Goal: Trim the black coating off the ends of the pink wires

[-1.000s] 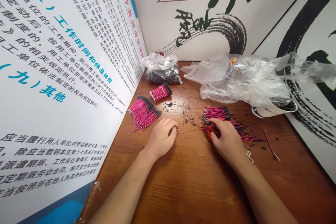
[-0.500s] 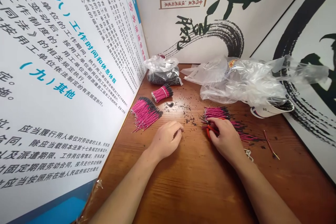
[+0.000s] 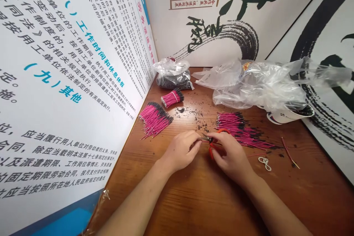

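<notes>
A: Table [image 3: 177, 202]: where's the right wire pile [image 3: 235, 127]?
B: Just beyond the right hand [image 3: 232, 152], the nearer one. Wires run roughly left-right.
A: Grips?
B: Right's gripping snips [image 3: 211, 141], aimed at left hand [image 3: 184, 150]. Left fingers pinched; contents, can't tell.

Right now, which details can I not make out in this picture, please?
All in the head view:
Cutter: handles partly hidden by the right hand.
Left hand: anything pinched is too small to tell.
White cup: partly hidden by plastic bags.
Wall panel: writing cut off by the left edge.
</notes>
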Tool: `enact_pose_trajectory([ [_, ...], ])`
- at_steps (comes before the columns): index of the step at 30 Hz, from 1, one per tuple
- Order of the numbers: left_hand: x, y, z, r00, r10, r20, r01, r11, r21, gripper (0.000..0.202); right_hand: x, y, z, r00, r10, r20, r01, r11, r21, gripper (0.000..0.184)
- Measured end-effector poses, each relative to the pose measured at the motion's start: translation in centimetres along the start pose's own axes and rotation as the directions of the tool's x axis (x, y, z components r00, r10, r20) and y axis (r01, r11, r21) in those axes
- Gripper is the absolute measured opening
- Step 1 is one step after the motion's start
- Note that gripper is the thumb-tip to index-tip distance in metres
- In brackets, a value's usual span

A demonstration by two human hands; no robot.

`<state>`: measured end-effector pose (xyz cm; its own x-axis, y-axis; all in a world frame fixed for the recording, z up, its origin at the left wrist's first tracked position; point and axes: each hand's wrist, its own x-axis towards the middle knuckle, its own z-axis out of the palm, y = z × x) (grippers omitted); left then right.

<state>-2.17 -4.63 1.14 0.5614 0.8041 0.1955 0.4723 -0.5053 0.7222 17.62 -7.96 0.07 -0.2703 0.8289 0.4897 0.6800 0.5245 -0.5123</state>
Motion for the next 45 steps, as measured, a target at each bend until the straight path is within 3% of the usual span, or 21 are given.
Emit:
enact_pose_trajectory([
  [5, 0.1, -0.4, -0.2, 0.986, -0.104, -0.128, 0.097, 0.993, -0.060, 0.020, -0.1, 0.9, -0.5, 0.991, 0.119, -0.062, -0.119, 0.993, 0.004, 0.032],
  [10, 0.1, -0.5, 0.0, 0.981, -0.127, -0.149, 0.116, 0.990, -0.080, 0.019, -0.2, 1.0, -0.3, 0.981, 0.177, -0.076, -0.175, 0.984, 0.037, 0.031],
  [15, 0.2, -0.5, -0.1, 0.989, -0.047, -0.143, 0.050, 0.999, 0.020, 0.014, -0.3, 0.7, -0.1, 0.984, 0.155, -0.092, -0.150, 0.987, 0.052, 0.031],
  [21, 0.2, -0.4, -0.8, 0.984, 0.062, -0.170, -0.028, 0.980, 0.196, 0.019, -0.5, -0.1, 0.0, 0.994, 0.105, -0.033, -0.103, 0.993, 0.056, 0.033],
  [27, 0.0, 0.4, 0.2, 0.998, 0.068, 0.007, -0.068, 0.981, 0.180, 0.021, -0.4, -1.0, 0.6, 0.998, 0.063, 0.022, -0.065, 0.991, 0.117, 0.035],
  [31, -0.1, 0.5, 0.3, 0.998, 0.063, 0.030, -0.066, 0.992, 0.108, 0.019, -0.6, -0.7, 0.7, 0.994, 0.111, 0.013, -0.112, 0.986, 0.122, 0.035],
  [34, 0.0, 0.2, -0.2, 0.999, 0.018, -0.035, -0.017, 1.000, 0.021, 0.018, -1.0, -0.4, 0.7, 0.974, 0.220, 0.043, -0.224, 0.961, 0.161, 0.037],
  [38, 0.0, -0.4, -0.7, 0.969, -0.109, -0.221, 0.069, 0.981, -0.183, 0.016, -1.4, -0.3, 0.6, 0.935, 0.346, 0.081, -0.354, 0.895, 0.271, 0.036],
  [45, -0.1, -0.6, -0.3, 0.930, -0.144, -0.337, 0.042, 0.955, -0.292, 0.014, -0.9, -1.1, 0.0, 0.963, 0.233, 0.133, -0.256, 0.947, 0.194, 0.026],
])
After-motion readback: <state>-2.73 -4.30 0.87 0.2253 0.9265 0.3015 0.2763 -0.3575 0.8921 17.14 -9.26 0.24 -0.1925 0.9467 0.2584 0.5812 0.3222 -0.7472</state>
